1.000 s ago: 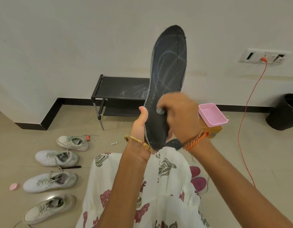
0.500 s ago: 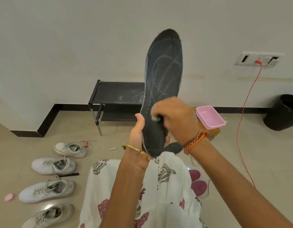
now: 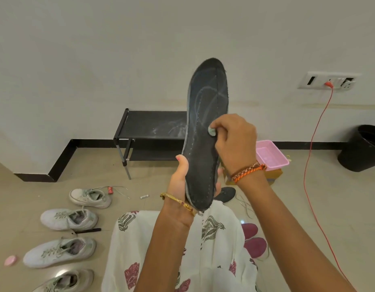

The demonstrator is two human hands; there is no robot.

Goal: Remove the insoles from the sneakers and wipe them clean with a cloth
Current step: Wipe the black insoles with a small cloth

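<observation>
A long dark insole (image 3: 205, 131) with pale streaks stands upright in front of me. My left hand (image 3: 183, 182) grips its heel end from below, thumb on the left edge. My right hand (image 3: 235, 142) presses a small wad of grey-green cloth (image 3: 211, 131) against the insole's middle right side; most of the cloth is hidden in the fist. Several white sneakers lie in a row on the floor at the left, among them a far one (image 3: 90, 197) and a middle one (image 3: 69, 219).
A black low rack (image 3: 152, 127) stands against the wall behind the insole. A pink tray (image 3: 270, 155) sits on a box at the right, a black bin (image 3: 363, 147) farther right. A red cable (image 3: 310, 165) hangs from the wall socket. Another dark insole (image 3: 226, 193) lies on the floor.
My right hand with the cloth has slid up the insole from near the heel to its middle. The insole sits lower in view and has tilted slightly.
</observation>
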